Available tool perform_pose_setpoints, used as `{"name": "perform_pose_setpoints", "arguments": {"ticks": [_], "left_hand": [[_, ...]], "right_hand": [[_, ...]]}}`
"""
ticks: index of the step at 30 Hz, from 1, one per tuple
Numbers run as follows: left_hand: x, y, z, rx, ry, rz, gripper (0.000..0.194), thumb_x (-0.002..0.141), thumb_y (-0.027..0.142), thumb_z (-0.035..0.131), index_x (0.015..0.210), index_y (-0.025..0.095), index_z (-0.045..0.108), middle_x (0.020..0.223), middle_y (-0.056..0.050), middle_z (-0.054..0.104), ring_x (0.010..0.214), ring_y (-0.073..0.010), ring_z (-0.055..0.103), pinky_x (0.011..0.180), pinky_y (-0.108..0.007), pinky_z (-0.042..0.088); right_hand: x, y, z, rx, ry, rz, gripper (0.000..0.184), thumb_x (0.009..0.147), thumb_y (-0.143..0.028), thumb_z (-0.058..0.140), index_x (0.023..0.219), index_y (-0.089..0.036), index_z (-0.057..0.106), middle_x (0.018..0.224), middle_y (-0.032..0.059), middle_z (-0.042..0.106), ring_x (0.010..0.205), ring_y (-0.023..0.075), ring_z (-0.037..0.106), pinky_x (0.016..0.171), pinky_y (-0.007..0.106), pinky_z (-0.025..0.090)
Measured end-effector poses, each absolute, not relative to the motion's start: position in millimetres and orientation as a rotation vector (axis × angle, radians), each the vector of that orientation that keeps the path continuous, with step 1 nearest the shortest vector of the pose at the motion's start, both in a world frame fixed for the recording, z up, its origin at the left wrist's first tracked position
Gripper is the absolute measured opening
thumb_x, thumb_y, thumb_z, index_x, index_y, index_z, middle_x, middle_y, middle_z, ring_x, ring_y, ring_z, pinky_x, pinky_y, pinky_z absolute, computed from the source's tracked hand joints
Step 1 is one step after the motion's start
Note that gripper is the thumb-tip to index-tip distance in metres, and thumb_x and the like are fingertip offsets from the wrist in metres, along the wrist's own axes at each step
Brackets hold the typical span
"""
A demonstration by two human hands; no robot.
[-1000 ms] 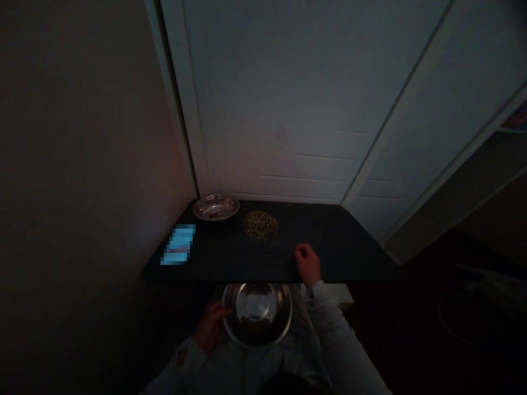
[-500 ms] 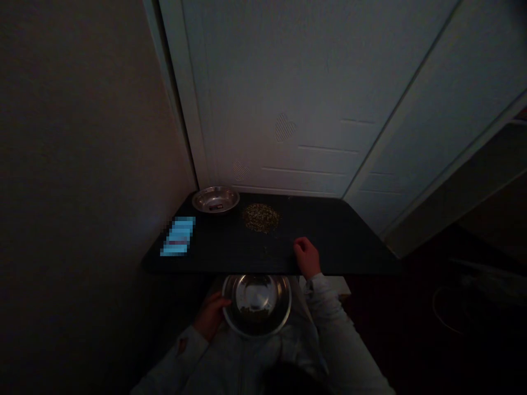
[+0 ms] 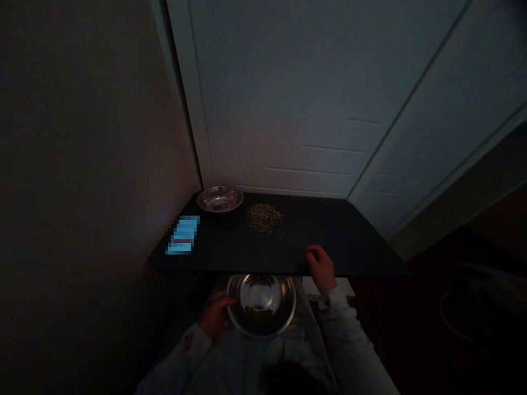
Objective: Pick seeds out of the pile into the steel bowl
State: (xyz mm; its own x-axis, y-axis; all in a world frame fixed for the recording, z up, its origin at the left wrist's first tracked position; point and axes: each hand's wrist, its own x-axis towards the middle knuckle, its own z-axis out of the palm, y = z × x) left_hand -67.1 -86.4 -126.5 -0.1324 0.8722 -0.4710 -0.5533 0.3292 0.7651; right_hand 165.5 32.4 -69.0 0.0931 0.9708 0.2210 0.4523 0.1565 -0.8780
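Observation:
My left hand (image 3: 216, 312) is closed on the left rim of a shiny metal bowl (image 3: 287, 312). This bowl rests on my lap, just under the table's front edge, with a small greenish patch of grains at its bottom. Over the front right part of the table is my right hand (image 3: 320, 264), its fingers curled together; anything inside them is hidden. A pile of small mottled yellow-brown grains (image 3: 264, 218) lies mid-table, with a few loose grains (image 3: 269, 249) nearer me.
On the dark table (image 3: 230, 252) a second metal bowl (image 3: 220, 199) with a label inside stands at the back left. A lit, pixelated phone-like rectangle (image 3: 183, 235) is at the left. A white panel (image 3: 288, 82) rises behind the table, and a wall (image 3: 82, 164) flanks it.
My right hand has moved slightly right and toward the table's front edge. My left hand stays on the bowl. The whole view has shifted a little.

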Motion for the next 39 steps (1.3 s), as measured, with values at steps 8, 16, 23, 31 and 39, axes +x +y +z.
{"name": "perform_pose_setpoints", "arguments": {"ticks": [8, 16, 23, 31, 39], "left_hand": [[-68, -85, -134, 0.314, 1.172, 1.293, 0.008, 0.048, 0.011, 0.058, 0.055, 0.015, 0.06, 0.047, 0.002, 0.06, 0.05, -0.0143, 0.055, 0.051, -0.026, 0.038], [-66, -86, -127, 0.332, 1.176, 1.284, 0.007, 0.047, 0.011, 0.058, 0.053, 0.015, 0.059, 0.048, 0.002, 0.06, 0.05, -0.0153, 0.056, 0.051, -0.026, 0.039], [-66, -85, -130, 0.304, 1.182, 1.301, 0.01, 0.047, 0.01, 0.058, 0.055, 0.016, 0.06, 0.049, 0.002, 0.06, 0.05, -0.0143, 0.056, 0.052, -0.026, 0.04], [-66, -85, -128, 0.309, 1.164, 1.287, 0.009, 0.046, 0.009, 0.058, 0.054, 0.014, 0.061, 0.049, 0.001, 0.061, 0.049, -0.0147, 0.055, 0.051, -0.026, 0.038], [-66, -85, -129, 0.302, 1.132, 1.297, 0.011, 0.046, 0.009, 0.059, 0.055, 0.013, 0.061, 0.048, 0.001, 0.061, 0.048, -0.0132, 0.055, 0.051, -0.025, 0.038]], "right_hand": [[179, 21, -71, -1.469, -1.547, 0.705, 0.017, 0.064, -0.029, 0.044, 0.073, -0.017, 0.051, 0.065, 0.0013, 0.056, 0.061, 0.0141, 0.05, 0.059, 0.025, 0.037], [167, 10, -75, -1.385, -1.592, 0.754, 0.016, 0.065, -0.03, 0.046, 0.072, -0.017, 0.054, 0.066, 0.0013, 0.057, 0.061, 0.0137, 0.05, 0.058, 0.025, 0.038], [155, 5, -72, -1.341, -1.616, 0.847, 0.016, 0.066, -0.028, 0.045, 0.074, -0.017, 0.054, 0.069, 0.0015, 0.056, 0.066, 0.0138, 0.051, 0.062, 0.025, 0.039], [159, 24, -61, -1.325, -1.513, 0.82, 0.018, 0.065, -0.03, 0.045, 0.075, -0.017, 0.052, 0.065, 0.0001, 0.054, 0.06, 0.0119, 0.047, 0.057, 0.023, 0.036], [143, 62, -63, -1.34, -1.561, 0.805, 0.02, 0.061, -0.029, 0.045, 0.074, -0.016, 0.053, 0.066, -0.0002, 0.053, 0.059, 0.0114, 0.046, 0.057, 0.023, 0.035]]}}
